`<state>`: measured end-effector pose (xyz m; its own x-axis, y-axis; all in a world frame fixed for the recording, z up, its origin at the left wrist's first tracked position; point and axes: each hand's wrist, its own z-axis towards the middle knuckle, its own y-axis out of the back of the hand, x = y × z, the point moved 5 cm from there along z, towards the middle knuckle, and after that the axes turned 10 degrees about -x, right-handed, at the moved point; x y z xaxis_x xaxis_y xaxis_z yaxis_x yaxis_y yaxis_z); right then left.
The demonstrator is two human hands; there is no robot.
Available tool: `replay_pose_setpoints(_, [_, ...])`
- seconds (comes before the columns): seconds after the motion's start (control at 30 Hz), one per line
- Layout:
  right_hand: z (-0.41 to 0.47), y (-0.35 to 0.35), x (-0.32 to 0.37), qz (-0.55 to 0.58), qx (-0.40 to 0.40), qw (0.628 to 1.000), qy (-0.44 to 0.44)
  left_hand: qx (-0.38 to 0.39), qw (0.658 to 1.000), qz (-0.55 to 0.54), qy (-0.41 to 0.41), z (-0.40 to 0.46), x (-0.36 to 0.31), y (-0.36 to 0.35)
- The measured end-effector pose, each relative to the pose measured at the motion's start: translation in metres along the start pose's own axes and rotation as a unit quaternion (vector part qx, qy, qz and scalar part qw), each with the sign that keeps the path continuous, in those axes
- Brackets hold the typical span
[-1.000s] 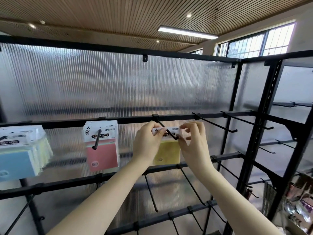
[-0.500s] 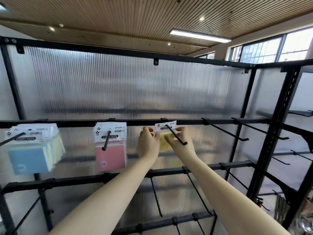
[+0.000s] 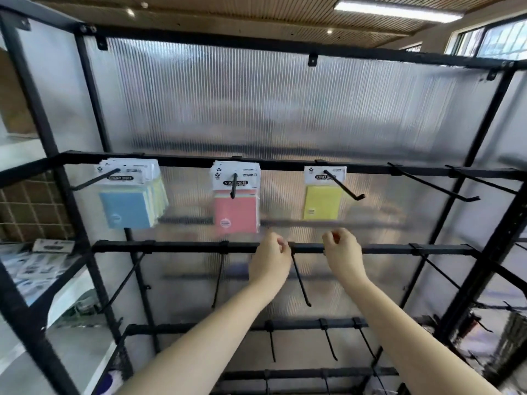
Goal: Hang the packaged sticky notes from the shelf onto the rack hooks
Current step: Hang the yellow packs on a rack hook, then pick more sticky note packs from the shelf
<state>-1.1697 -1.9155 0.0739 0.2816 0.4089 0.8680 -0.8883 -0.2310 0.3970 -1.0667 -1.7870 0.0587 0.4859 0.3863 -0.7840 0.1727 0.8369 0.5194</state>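
Take the translucent ribbed panel [image 3: 285, 109] as your reference. Above it you see a slatted wooden ceiling [image 3: 242, 12] carrying a long strip light [image 3: 397, 8] and small recessed spotlights [image 3: 130, 12]. Up and to its right are barred windows [image 3: 496, 41], bright with daylight. To its left stands a white wall [image 3: 17, 155], and below that a brown tiled surface [image 3: 31, 209].

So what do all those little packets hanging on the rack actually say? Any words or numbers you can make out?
"STICKY NOTE": black banner on the header card of the pink packet.
"STICKY NOTE": header of the blue packet, blurred but legible.
"STICKY N...": header of the yellow packet; its hook covers the rest.
Small print and logos on all headers and the pads' round stickers: too blurred to read.
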Motion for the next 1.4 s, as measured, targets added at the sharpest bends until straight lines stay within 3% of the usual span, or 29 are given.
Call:
replay_pose_setpoints(0.13, [-0.052,-0.016,0.011,-0.016,0.031,0.998,0.055,0.052,0.997,0.03,-0.043,-0.038,0.022,0.019])
replay_pose_setpoints(0.3, [-0.113,-0.059,0.039,-0.064,0.085,0.986,0.128,0.06,0.995,0.044,-0.067,-0.069,0.053,0.079])
replay_pose_setpoints(0.5, [-0.2,-0.125,0.098,-0.014,0.142,0.974,0.177,-0.024,0.986,0.078,-0.142,-0.093,0.102,0.205])
replay_pose_setpoints(0.93, [-0.401,-0.313,0.226,-0.069,0.32,0.897,0.296,-0.048,0.985,0.145,0.085,-0.11,0.312,0.426])
replay_pose_setpoints(1.4, [-0.423,-0.502,0.246,-0.153,0.404,0.846,0.313,-0.099,0.962,0.182,0.175,-0.042,0.443,0.495])
